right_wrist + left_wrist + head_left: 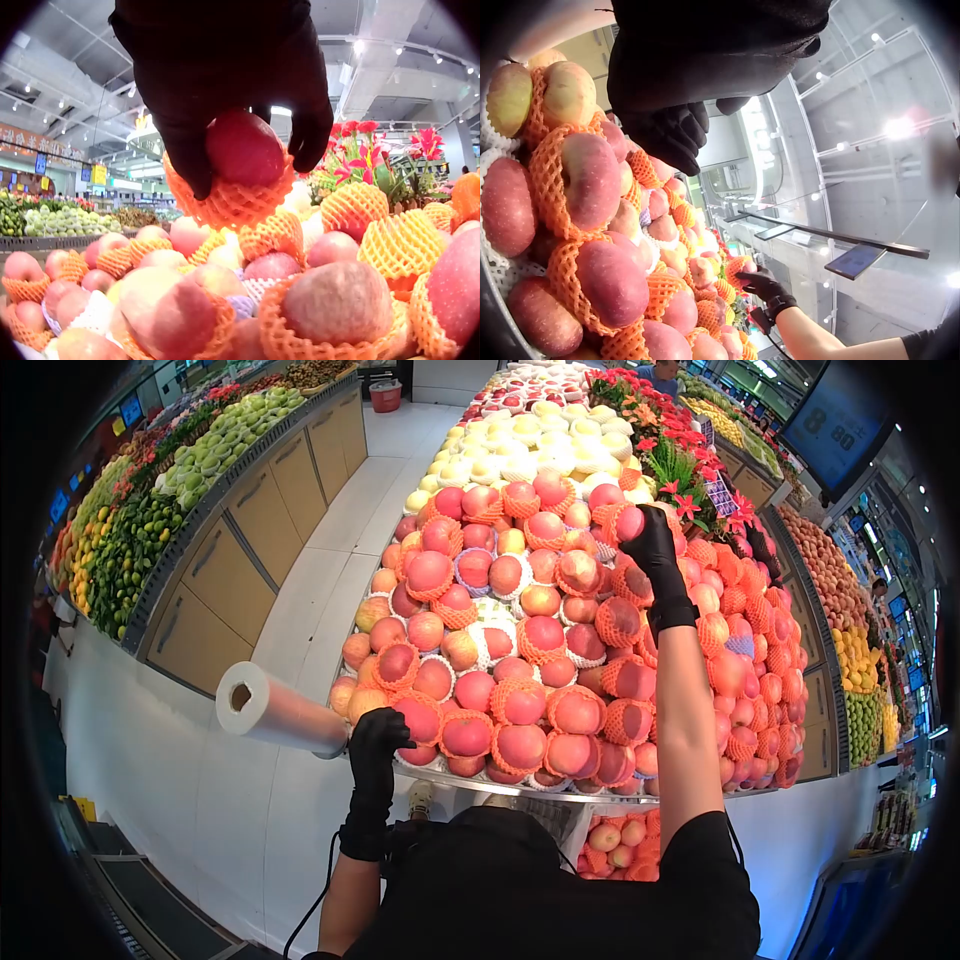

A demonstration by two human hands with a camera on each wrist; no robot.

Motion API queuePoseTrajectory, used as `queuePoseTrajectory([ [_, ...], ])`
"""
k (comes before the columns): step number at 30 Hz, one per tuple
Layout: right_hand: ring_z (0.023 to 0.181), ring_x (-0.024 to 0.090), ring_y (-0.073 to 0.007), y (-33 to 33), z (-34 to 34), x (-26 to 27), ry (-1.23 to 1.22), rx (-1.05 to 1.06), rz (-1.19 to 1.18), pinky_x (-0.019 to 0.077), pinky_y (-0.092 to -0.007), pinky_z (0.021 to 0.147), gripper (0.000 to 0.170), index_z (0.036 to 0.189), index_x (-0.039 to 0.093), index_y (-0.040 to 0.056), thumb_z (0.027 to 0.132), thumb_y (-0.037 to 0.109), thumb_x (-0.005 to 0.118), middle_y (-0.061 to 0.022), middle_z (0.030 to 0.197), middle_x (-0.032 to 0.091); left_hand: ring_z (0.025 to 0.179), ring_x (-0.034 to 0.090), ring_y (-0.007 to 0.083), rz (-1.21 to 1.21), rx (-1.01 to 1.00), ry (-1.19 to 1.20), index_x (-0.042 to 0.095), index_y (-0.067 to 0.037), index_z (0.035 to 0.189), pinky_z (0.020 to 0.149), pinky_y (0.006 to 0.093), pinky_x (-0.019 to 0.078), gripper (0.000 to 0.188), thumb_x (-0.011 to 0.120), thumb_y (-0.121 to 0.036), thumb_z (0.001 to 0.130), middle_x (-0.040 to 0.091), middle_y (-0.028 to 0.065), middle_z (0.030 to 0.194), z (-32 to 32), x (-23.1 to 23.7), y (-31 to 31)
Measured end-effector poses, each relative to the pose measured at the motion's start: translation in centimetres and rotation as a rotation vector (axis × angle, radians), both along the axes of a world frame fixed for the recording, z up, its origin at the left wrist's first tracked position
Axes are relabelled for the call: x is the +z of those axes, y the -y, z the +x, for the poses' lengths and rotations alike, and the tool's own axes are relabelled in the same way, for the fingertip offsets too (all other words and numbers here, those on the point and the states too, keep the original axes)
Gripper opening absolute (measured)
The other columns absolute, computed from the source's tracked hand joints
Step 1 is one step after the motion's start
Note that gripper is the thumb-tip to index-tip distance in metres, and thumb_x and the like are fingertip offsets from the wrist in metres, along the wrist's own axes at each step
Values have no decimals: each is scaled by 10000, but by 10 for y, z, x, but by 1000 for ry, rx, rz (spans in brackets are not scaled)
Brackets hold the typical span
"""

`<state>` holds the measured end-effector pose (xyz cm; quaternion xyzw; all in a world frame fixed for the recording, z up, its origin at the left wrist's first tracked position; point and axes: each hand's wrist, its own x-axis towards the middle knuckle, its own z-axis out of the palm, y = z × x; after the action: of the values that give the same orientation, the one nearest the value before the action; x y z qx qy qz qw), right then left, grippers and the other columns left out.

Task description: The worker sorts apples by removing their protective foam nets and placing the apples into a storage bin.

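Observation:
Gripped in my black-gloved right hand [654, 550] is a red apple [244, 150] in an orange foam net [232, 202]. In the right wrist view, fingers and thumb curl around its sides, above the other apples of the display [520, 700]. My black-gloved left hand [378, 745], its fingers loosely curled, hovers by the display's near left corner, beside a roll of clear plastic bags [290, 710]. Nothing shows in its grasp. Orange-netted apples [592, 180] lie close to it in the left wrist view; the palm is hidden.
Pale fruits in white nets [530, 440] fill the far part of the display, with red flowers [690, 450] at its right. A lower crate of apples [622, 845] stands at the near edge. Across the aisle on the left is a counter [270, 500] of green fruit.

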<state>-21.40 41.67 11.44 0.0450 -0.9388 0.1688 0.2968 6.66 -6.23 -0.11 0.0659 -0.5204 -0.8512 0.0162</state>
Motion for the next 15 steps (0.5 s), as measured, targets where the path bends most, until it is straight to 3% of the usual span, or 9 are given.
queuePoseTrajectory([
  [3, 1068, 580, -338, 19, 39, 22, -80, 73, -51, 468, -399, 939, 697, 1149, 572, 3, 535, 166, 858, -187, 1096, 611, 823, 646, 178, 35, -37, -18, 537, 24, 1140, 724, 322, 573, 265, 518, -178, 969, 620, 108, 992, -10, 1, -4],
  [4, 995, 579, -365, 47, 67, 37, -130, 127, -134, 479, -419, 884, 533, 994, 601, 7, 525, 140, 816, -182, 989, 636, 832, 648, 181, 45, -49, -19, 530, 24, 1147, 730, 325, 577, 261, 511, -167, 969, 618, 112, 1001, -13, 1, -7],
  [5, 1028, 572, -359, 58, 85, 43, -22, 126, -160, 473, -418, 907, 557, 1031, 603, 11, 534, 147, 816, -180, 1015, 630, 842, 651, 184, 55, -62, -21, 524, 24, 1153, 736, 328, 580, 258, 504, -155, 969, 616, 116, 1010, -17, 0, -8],
  [7, 1044, 571, -352, 84, 118, 34, -120, 142, -288, 466, -416, 928, 588, 1073, 602, 12, 543, 150, 816, -180, 1079, 611, 897, 652, 199, 59, -145, -61, 501, 18, 1180, 762, 339, 585, 254, 477, -128, 973, 605, 123, 1040, -27, 0, -10],
  [9, 1085, 570, -325, 103, 142, 19, -46, 110, -294, 463, -398, 944, 725, 1193, 549, 7, 561, 177, 862, -177, 1170, 572, 928, 644, 205, 99, -212, -49, 473, 11, 1220, 773, 327, 583, 268, 457, -110, 982, 589, 130, 1083, -35, 7, -20],
  [10, 1057, 569, -351, 123, 158, 19, -78, 121, -319, 464, -416, 936, 614, 1136, 580, 21, 580, 138, 813, -177, 1128, 582, 961, 637, 223, 133, -272, -58, 463, 4, 1231, 817, 343, 579, 285, 480, -103, 967, 570, 135, 1130, -39, 12, -25],
  [13, 1074, 577, -318, 166, 198, 7, 9, 57, -307, 475, -398, 925, 678, 1174, 553, 17, 574, 148, 841, -162, 1126, 583, 980, 632, 240, 122, -376, -19, 458, -3, 1235, 861, 374, 573, 304, 510, -103, 953, 564, 134, 1142, -51, 18, -41],
  [15, 1047, 565, -358, 189, 221, 6, 88, 159, -450, 458, -428, 917, 579, 1129, 577, 28, 606, 133, 801, -168, 1069, 594, 1051, 606, 260, 168, -486, 23, 417, -24, 1295, 917, 405, 553, 367, 522, -117, 955, 541, 135, 1190, -58, 23, -49],
])
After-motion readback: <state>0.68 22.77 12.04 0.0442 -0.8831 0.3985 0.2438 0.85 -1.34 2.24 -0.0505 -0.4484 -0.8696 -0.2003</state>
